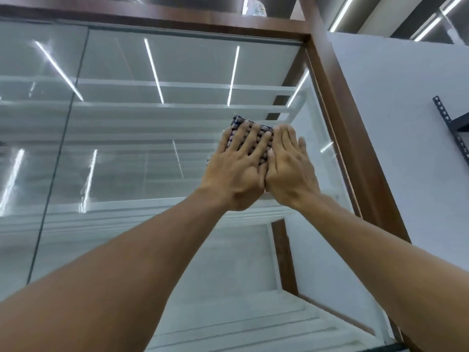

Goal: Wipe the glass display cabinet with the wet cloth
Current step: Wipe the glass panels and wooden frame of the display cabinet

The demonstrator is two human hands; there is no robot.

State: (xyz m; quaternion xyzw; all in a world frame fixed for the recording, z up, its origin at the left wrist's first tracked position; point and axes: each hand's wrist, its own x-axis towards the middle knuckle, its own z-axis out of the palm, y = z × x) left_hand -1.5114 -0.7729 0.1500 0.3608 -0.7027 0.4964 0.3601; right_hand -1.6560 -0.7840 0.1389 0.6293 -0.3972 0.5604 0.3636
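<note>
The glass display cabinet [152, 153] fills the view, a tall glass front in a brown wooden frame with white shelves behind it. A folded cloth [256, 146] with a dark checked weave lies flat against the right glass pane, near the frame's right post. My left hand [236, 168] presses on it with fingers spread. My right hand [289, 168] lies beside it, fingers together, over the cloth's right part. Most of the cloth is hidden under both hands.
The brown frame post [340, 128] runs down just right of my hands. Beyond it is a white wall [406, 148] with a dark perforated metal bracket [449, 128]. A vertical seam [63, 138] splits the glass at left. Ceiling light strips reflect in the panes.
</note>
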